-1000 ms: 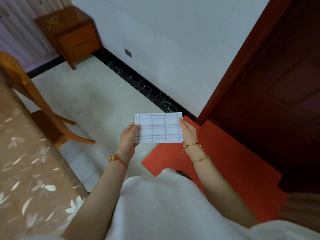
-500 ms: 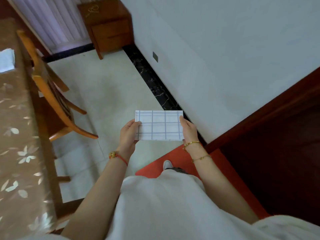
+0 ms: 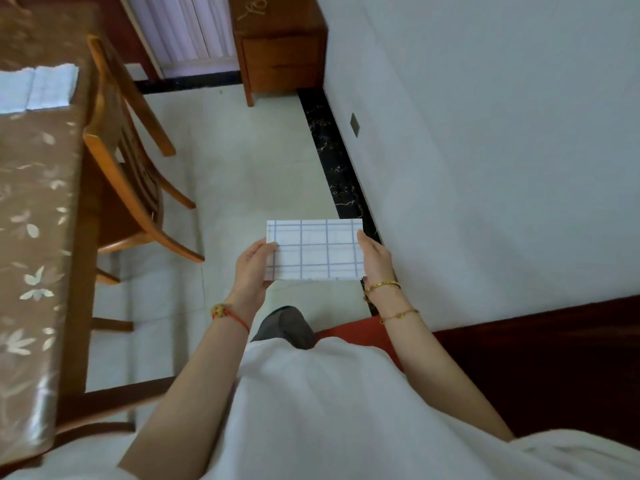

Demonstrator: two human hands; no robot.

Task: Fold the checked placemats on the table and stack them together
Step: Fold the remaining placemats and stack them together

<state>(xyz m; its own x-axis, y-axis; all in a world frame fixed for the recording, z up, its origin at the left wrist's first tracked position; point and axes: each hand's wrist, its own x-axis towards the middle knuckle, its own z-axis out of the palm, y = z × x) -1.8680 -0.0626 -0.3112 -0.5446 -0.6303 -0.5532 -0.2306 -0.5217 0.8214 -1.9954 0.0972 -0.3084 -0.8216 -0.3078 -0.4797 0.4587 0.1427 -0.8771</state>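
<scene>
Holding a folded placemat point(image 3: 315, 249), neat white rectangle with blue checks, left hand point(image 3: 251, 268) and right hand point(image 3: 375, 259) gripping its ends.

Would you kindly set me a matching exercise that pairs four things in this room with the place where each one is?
Things:
1. folded placemat
2. chair
3. cabinet
4. pale cloths

Places:
A. in the corner, against the white wall
B. lying on the table
C. held between the left hand and the right hand
D. standing alongside the table's edge

Pairs: 1-C, 2-D, 3-A, 4-B
</scene>
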